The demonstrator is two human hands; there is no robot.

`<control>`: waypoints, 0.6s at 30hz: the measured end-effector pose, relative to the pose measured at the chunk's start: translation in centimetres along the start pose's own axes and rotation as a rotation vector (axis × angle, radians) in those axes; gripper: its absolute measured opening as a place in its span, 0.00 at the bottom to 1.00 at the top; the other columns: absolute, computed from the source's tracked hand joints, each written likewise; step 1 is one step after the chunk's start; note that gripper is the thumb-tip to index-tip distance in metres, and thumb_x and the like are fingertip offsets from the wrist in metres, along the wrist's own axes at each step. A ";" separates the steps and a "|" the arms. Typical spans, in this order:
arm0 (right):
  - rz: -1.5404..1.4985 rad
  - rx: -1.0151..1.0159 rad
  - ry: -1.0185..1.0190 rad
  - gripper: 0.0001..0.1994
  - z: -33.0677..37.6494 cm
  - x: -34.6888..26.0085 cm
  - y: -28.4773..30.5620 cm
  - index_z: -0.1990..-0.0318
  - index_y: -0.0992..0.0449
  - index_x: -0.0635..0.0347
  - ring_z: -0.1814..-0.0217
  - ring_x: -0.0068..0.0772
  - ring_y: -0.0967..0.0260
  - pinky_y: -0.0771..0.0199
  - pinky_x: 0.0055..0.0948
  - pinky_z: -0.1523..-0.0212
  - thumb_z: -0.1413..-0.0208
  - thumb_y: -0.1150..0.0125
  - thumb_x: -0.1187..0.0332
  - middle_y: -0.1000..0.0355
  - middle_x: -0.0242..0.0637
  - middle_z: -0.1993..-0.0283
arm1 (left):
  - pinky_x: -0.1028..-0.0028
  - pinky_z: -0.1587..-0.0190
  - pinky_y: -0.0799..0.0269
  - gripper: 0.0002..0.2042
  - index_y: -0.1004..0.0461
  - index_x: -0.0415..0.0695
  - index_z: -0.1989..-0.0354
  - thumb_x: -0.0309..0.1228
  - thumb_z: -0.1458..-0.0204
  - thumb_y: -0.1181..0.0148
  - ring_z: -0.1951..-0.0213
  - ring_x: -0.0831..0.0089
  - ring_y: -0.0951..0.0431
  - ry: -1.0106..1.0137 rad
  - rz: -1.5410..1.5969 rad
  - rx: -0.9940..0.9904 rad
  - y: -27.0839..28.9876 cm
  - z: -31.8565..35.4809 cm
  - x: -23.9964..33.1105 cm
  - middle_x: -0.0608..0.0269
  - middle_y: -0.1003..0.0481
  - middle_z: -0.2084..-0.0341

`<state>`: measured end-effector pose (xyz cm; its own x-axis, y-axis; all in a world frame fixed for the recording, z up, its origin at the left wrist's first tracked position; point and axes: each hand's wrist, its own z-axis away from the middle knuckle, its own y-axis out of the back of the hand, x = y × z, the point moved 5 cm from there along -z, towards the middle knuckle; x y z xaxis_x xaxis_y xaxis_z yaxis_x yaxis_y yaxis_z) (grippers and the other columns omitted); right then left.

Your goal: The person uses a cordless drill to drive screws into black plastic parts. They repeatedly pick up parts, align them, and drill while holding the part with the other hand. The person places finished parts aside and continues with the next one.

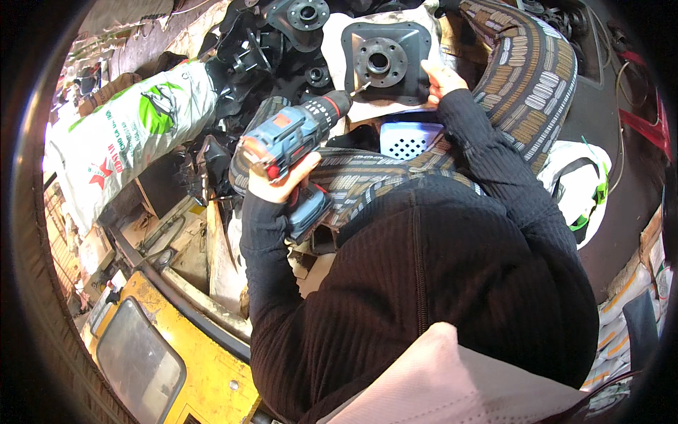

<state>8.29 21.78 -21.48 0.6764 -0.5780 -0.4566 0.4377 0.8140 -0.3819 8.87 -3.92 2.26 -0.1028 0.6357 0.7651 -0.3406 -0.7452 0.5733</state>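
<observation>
Left hand is gripping a blue-grey cordless drill, fingers wrapping around the handle below the motor housing; trigger finger is not showing clearly. Drill is pointing up and right, its bit reaching over the lower left part of a dark square plate. Cannot tell if the tip is touching metal. Plate is lying on a whitish sheet, sitting nearer the sheet's right edge than its left; a round flange with a central bore is rising from the plate's middle.

Right hand is touching the plate's right edge, fingers curling over it; cannot tell whether they are actually pinching it. Perforated pale basket is showing just below the sheet's bottom edge. Patterned trousers are bending around the sheet's right side and below it.

Beyond the sheet's upper left corner, another flanged plate is lying among dark metal parts. White sack with green and red print is leaning farther left. Yellow panel with a window is standing lower left; a white bag is lying right of the right sleeve.
</observation>
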 end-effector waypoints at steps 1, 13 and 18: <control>0.052 0.053 -0.002 0.18 -0.4 0.2 0.0 0.60 0.25 0.56 0.88 0.13 0.55 0.53 0.18 0.89 0.55 0.33 0.56 0.44 0.21 0.82 | 0.73 0.74 0.30 0.16 0.29 0.41 0.61 0.28 0.59 0.32 0.77 0.76 0.27 -0.092 -0.143 0.088 0.2 -0.4 0.3 0.65 0.26 0.75; 0.502 0.089 0.275 0.20 -1.7 0.2 -2.3 0.68 0.23 0.59 0.88 0.15 0.47 0.47 0.18 0.88 0.55 0.36 0.49 0.35 0.25 0.82 | 0.68 0.53 0.31 0.30 0.34 0.38 0.51 0.37 0.63 0.29 0.55 0.67 0.27 0.198 -0.152 -0.146 -1.0 -3.5 -3.1 0.56 0.28 0.58; 0.544 0.092 0.247 0.17 -1.4 0.0 -2.2 0.70 0.24 0.59 0.86 0.15 0.43 0.42 0.17 0.86 0.53 0.36 0.52 0.35 0.25 0.81 | 0.70 0.56 0.29 0.25 0.32 0.41 0.52 0.32 0.60 0.31 0.59 0.71 0.26 0.260 -0.216 -0.161 -1.4 -4.7 -4.3 0.59 0.27 0.61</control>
<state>6.50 19.92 -21.73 0.6651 -0.0648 -0.7440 0.1240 0.9920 0.0244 5.34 -4.64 -3.20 -0.2395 0.8202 0.5195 -0.5213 -0.5601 0.6439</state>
